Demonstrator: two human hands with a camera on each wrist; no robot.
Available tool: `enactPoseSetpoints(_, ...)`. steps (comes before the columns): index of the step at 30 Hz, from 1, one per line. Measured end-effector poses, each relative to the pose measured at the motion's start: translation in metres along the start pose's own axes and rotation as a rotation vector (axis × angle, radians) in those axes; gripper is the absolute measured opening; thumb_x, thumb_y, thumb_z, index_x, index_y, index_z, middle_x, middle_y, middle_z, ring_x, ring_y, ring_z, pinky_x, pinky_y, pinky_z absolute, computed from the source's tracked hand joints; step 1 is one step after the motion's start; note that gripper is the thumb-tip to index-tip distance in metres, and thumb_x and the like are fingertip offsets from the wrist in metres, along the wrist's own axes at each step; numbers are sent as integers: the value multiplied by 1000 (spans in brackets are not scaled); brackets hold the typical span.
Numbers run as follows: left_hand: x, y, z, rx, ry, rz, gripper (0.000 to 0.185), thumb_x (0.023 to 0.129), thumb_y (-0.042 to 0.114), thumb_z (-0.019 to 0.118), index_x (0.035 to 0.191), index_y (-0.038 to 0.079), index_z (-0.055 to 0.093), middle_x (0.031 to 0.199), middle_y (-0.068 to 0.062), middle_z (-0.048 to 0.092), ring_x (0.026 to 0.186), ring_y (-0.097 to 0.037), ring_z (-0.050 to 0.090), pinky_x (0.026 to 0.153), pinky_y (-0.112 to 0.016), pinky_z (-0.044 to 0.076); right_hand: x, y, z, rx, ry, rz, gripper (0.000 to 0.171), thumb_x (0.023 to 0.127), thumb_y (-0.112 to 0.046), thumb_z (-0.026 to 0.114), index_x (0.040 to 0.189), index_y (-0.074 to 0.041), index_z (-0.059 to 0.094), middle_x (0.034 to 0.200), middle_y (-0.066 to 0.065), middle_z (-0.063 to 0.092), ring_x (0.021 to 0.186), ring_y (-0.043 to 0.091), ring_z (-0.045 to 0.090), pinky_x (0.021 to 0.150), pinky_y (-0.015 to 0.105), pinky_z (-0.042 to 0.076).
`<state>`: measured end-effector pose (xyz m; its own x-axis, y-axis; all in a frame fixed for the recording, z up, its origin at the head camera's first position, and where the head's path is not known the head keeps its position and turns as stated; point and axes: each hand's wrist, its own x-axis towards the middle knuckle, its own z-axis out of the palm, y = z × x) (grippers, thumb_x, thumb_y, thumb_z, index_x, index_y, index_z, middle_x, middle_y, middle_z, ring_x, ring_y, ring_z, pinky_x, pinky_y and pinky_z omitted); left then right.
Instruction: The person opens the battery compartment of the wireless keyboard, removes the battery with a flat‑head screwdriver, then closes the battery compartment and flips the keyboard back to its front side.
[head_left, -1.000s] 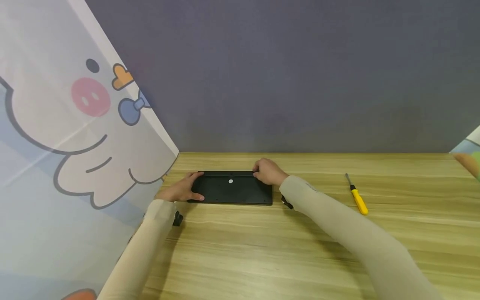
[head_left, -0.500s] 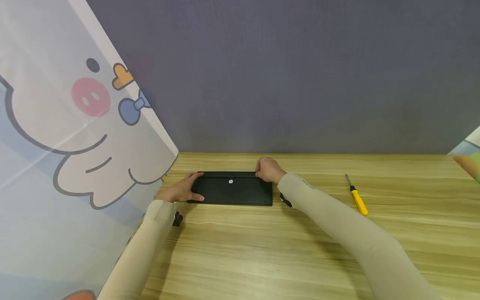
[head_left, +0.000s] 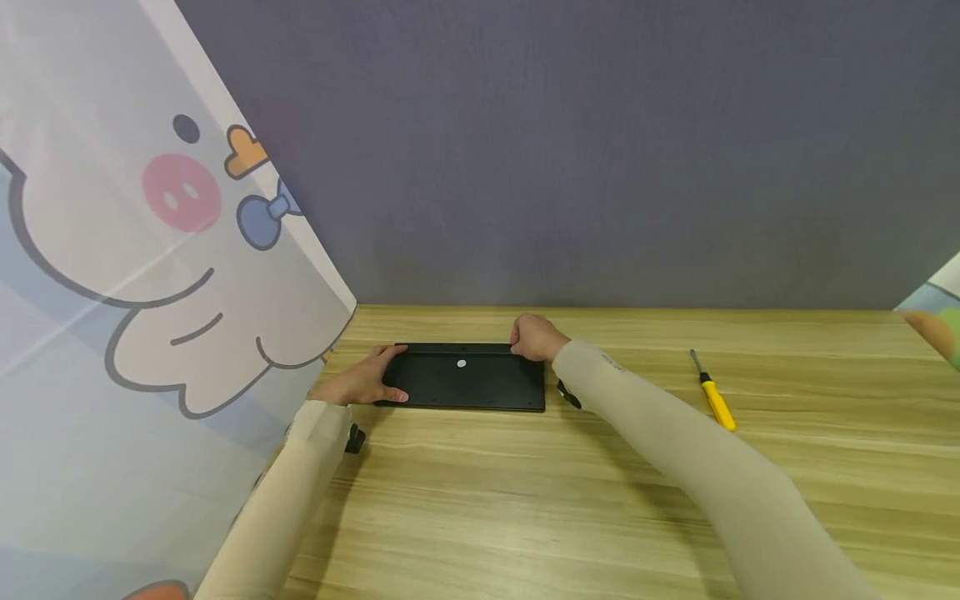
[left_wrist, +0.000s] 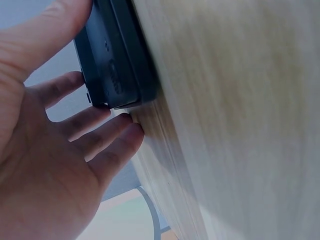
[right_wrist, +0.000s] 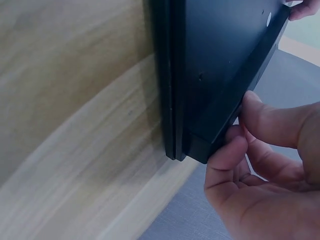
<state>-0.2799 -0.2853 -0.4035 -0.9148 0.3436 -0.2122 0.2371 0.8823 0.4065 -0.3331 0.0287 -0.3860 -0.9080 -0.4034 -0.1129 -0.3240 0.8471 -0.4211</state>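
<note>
I am gripping the keyboard's [head_left: 465, 379] far right corner with my right hand [head_left: 534, 340], while my left hand [head_left: 363, 381] is resting loose-fingered against its left end.

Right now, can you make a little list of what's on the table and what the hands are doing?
table: wooden
black keyboard: lies face down
left hand: open, thumb on top at its left end
right hand: fingers curled on its far right edge
screwdriver: yellow handle, lies apart to the right, untouched
curtain: cartoon print, on the left
</note>
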Motion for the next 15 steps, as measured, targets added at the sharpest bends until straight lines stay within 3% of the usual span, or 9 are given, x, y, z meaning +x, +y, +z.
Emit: enactPoseSetpoints(15,0,1,1,28,-15,-14,93,66,43,69,138,15,17,137,-20,11,116,-41,29,84,-49,34,12,1,0,-76,-98,-2,5,80,-14,61,77,-10,63,80,-1,57,72,14,51,66,28,42)
